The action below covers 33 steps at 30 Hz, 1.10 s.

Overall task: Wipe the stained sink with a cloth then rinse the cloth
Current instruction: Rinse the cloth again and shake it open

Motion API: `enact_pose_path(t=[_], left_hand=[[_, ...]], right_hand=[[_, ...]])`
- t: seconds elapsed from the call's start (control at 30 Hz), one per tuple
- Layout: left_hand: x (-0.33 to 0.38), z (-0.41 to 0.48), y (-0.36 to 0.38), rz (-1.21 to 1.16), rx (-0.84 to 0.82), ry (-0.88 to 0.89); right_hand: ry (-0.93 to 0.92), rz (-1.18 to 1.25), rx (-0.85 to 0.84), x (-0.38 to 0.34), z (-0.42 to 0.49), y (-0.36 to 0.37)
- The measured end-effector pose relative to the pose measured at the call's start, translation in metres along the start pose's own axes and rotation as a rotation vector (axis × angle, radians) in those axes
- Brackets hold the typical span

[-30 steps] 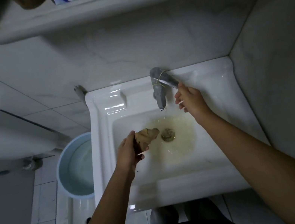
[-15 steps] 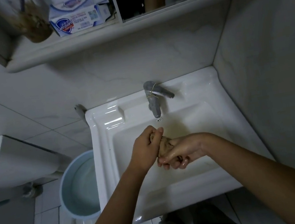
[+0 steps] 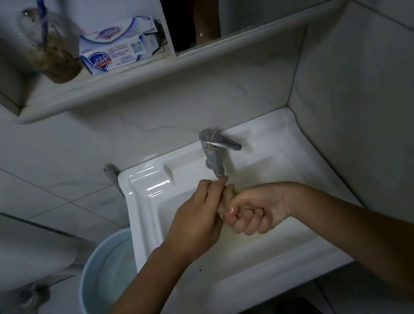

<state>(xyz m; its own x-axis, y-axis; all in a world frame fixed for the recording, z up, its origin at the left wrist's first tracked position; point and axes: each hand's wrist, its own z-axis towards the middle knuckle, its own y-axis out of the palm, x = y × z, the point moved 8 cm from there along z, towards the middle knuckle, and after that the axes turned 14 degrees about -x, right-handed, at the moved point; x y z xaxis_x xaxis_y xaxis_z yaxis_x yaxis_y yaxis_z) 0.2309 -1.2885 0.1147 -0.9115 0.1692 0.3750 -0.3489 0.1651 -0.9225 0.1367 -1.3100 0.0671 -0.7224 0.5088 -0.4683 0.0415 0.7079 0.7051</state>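
A second ago the right hand (image 3: 254, 213) was at the tap (image 3: 213, 153) and the left hand (image 3: 196, 214) held the cloth (image 3: 227, 194) alone; now both hands are curled tight round the cloth, fists touching, just below the spout and over the sink (image 3: 144, 223) basin; judgement: wiping is over and rinsing or wringing is under way. Most of the cloth is buried in the fists, only a tan end showing; the drain is hidden behind the hands; whether water runs cannot be made out in the dim light.
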Motion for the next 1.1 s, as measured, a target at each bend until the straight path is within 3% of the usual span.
enact_pose_path(t=[0.1,0.2,0.27,0.37,0.57,0.73,0.93,1.03,1.1], left_hand=[[-0.004,0.011,-0.003,0.236,0.023,-0.004],[-0.010,0.022,0.002,0.451,-0.083,-0.047],[-0.012,0.027,0.008,0.482,-0.246,-0.071],[-0.022,0.031,0.024,0.478,-0.504,-0.126],[-0.047,0.041,0.049,0.258,-0.680,-0.252],[-0.068,0.041,0.075,-0.021,-0.726,-0.420],[-0.079,0.035,0.094,-0.153,-0.744,-0.480],[-0.087,0.032,0.092,-0.273,-0.551,-0.501],[-0.087,0.022,0.083,-0.513,-0.315,-0.531]], right_hand=[[0.224,-0.354,0.221,-0.006,0.001,0.001],[0.376,-0.688,0.502,-0.017,0.000,-0.012],[0.440,-0.965,0.642,-0.026,0.002,-0.018],[0.428,-1.277,0.821,-0.034,0.008,-0.022],[0.290,-1.637,0.986,-0.042,0.022,-0.034],[0.314,-1.750,0.958,-0.045,0.031,-0.053],[0.318,-1.768,0.901,-0.038,0.044,-0.066],[0.270,-1.542,0.920,-0.039,0.031,-0.079],[0.181,-1.293,0.959,-0.031,0.018,-0.086]])
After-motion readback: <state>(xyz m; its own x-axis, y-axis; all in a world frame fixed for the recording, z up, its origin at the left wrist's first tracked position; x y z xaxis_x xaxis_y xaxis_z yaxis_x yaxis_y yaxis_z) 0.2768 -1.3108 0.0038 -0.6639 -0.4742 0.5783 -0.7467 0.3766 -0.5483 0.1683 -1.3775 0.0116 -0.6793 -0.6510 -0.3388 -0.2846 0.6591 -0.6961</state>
